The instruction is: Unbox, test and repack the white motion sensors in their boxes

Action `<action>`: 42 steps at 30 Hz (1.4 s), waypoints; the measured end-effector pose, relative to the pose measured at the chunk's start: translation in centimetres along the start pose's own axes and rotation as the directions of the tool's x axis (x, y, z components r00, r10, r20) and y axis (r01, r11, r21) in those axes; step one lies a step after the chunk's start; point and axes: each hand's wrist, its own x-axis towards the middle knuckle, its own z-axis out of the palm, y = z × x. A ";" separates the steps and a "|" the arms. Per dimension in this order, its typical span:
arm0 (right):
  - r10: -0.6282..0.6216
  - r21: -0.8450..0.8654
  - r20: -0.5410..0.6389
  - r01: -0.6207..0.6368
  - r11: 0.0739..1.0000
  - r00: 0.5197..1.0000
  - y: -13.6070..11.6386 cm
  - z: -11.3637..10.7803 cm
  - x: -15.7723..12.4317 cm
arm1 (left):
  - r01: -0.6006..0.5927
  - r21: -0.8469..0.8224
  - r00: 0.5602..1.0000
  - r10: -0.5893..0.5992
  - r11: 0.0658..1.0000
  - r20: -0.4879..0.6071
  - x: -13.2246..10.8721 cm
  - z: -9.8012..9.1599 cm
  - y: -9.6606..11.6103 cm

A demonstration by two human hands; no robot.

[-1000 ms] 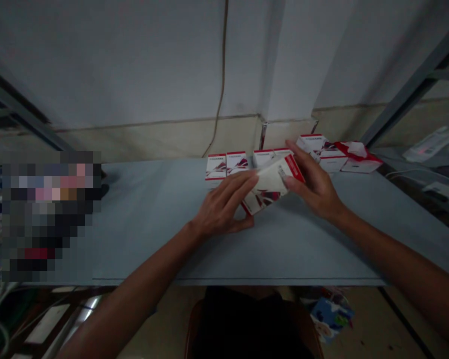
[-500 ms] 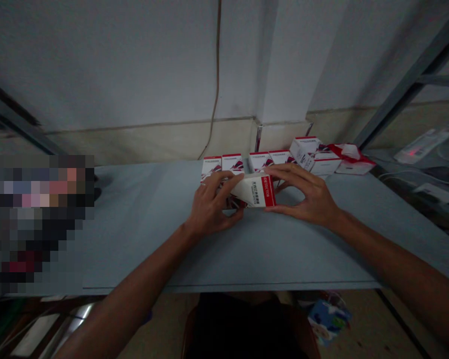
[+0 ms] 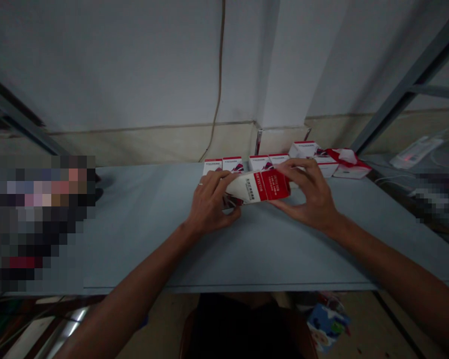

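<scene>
A white and red cardboard box (image 3: pixel 249 188) printed "DETECTOR" is held level above the table, in the middle of the head view. My left hand (image 3: pixel 208 203) wraps round its left end, thumb below and fingers over the top. At the right end the red flap (image 3: pixel 276 185) stands out from the box. My right hand (image 3: pixel 313 198) has its fingertips on that flap's outer edge, with the thumb underneath. What is inside the box is hidden.
Several similar white and red boxes (image 3: pixel 232 162) stand along the wall at the back of the blue-grey table (image 3: pixel 134 239). A red and white package (image 3: pixel 344 158) lies at their right end. Cables and electronics (image 3: pixel 415 152) occupy the far right; a pixelated area covers the left.
The red end flap has swung out to the right, with my right hand at its edge. My left hand keeps its hold on the box.
</scene>
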 end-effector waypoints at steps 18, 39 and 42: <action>-0.376 -0.029 0.135 0.383 0.923 0.917 -4.6 0.9 0.1 | -0.252 -0.409 0.960 0.174 0.877 -0.220 -0.3 0.9 0.3; -0.300 -0.251 0.079 0.310 0.917 0.951 -6.5 0.2 0.0 | -0.178 -0.509 0.943 -0.002 0.842 -0.333 -0.9 0.5 2.3; -0.215 -0.248 0.015 0.212 0.945 0.977 -6.7 0.1 0.0 | -0.216 -0.525 0.946 0.045 0.823 -0.320 -1.1 0.2 2.1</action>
